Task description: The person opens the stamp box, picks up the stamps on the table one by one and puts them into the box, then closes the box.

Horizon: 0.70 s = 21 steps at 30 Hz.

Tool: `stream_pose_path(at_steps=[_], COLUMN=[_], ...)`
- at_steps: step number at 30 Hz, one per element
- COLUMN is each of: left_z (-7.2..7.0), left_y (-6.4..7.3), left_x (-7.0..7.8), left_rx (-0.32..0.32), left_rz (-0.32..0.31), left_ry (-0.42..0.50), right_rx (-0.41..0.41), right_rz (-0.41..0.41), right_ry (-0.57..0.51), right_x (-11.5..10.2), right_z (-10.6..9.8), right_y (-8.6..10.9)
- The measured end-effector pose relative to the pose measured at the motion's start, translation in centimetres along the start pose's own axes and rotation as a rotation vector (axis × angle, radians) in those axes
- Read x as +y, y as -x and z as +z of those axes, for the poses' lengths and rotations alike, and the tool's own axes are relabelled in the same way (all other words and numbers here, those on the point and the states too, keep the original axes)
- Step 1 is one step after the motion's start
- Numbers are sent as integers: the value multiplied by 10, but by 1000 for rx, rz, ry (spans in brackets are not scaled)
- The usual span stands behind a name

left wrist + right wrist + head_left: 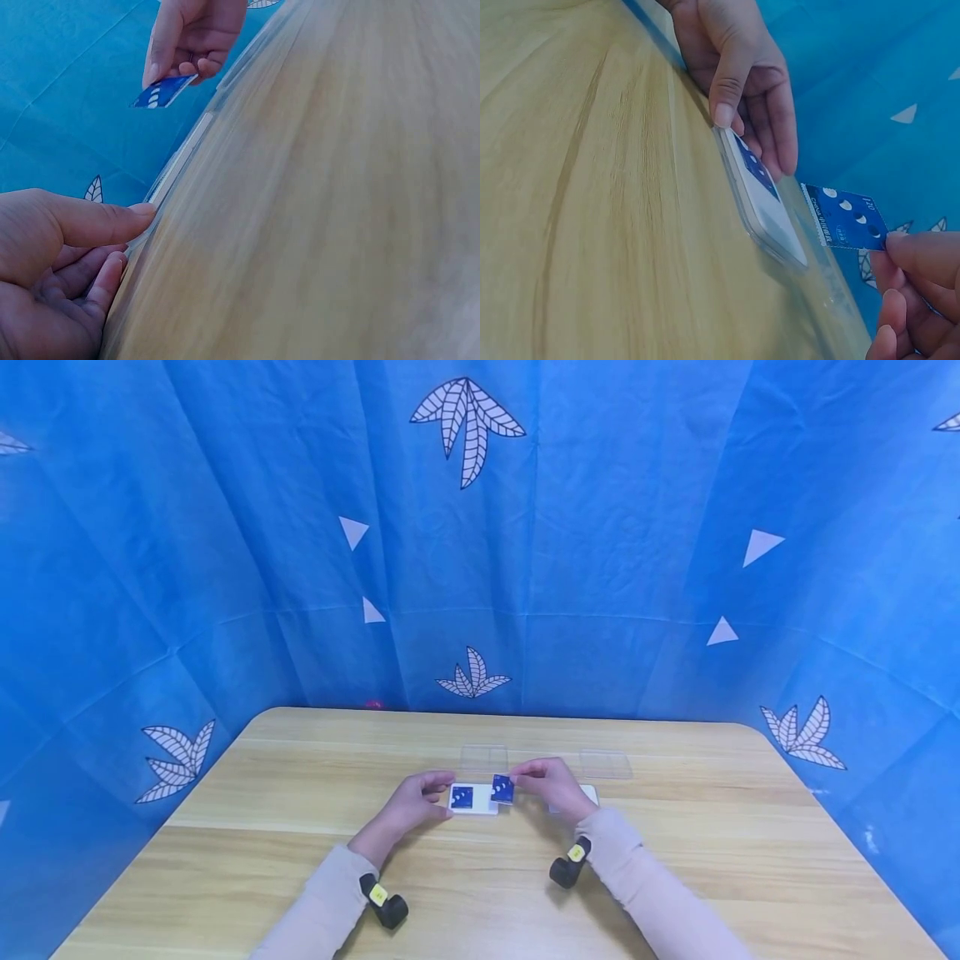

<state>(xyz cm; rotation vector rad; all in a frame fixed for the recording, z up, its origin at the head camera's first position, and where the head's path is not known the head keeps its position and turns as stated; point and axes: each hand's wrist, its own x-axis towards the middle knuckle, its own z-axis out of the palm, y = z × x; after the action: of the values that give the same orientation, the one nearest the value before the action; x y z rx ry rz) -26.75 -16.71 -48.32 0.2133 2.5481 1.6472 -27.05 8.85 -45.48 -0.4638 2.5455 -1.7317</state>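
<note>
My right hand (553,783) pinches a blue postage stamp (849,217) by one edge. It has a row of white moon shapes, small print and a perforated border. The stamp is held in the air above the right end of a flat white rectangular case (482,799) with a clear rim. A second, similar stamp (462,797) lies flat on the left part of that white surface. My left hand (420,797) holds the case's left end, thumb (724,112) at the near edge and fingers at the far side.
Behind the white case lies a clear plastic lid (483,757), and another clear lid (606,765) is farther right. A second white case (590,794) is partly hidden under my right hand. The wooden table (300,877) ends at a blue curtain (615,527).
</note>
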Motion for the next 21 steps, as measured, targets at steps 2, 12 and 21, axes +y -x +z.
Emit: stream_pose_path(at_steps=[2,12,21], left_z=[0,0,1], left_y=[0,1,2], left_x=[0,1,4], left_rx=[4,4,0], left_rz=[-9,8,-3], left_ry=[0,-3,2], right_rx=[0,-12,-9], right_rz=[-2,54,80], right_ry=[-7,-64,-73], right_x=[2,8,7], right_z=[3,15,23], right_y=[-2,-9,-12])
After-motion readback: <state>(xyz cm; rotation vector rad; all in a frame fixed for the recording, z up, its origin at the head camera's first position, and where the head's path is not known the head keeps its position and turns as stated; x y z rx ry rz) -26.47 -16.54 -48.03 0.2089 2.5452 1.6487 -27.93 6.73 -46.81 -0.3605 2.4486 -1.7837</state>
